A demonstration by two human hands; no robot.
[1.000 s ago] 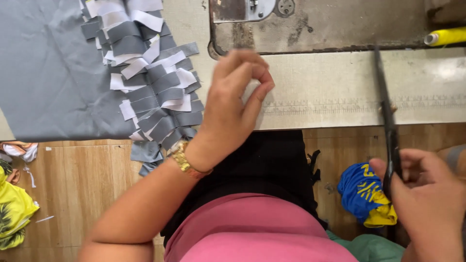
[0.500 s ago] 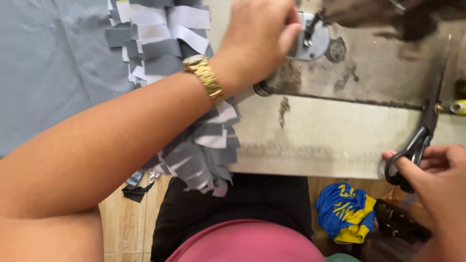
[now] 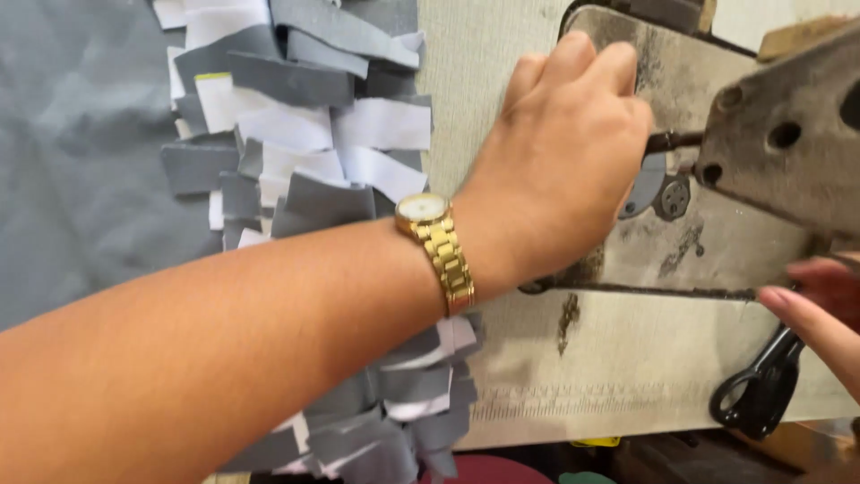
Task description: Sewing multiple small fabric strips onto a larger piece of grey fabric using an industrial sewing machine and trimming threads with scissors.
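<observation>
Head view: one left hand [image 3: 560,161] curled loosely at sewing machine [image 3: 761,152]; right hand [image 3: 820,309] grips one pair of scissors [image 3: 761,390]; one strip pile [image 3: 296,152] left of machine.

We see a gold wristwatch [image 3: 436,242] with a pale dial. The fabric strips [image 3: 305,134] alternate mid-grey and white, one tipped yellow-green, beside a plain blue-grey cloth [image 3: 81,161]. The table top [image 3: 627,367] is beige; the sewing machine [image 3: 770,134] is dull grey-brown with dark stains. The scissor handles [image 3: 757,394] are black.
</observation>
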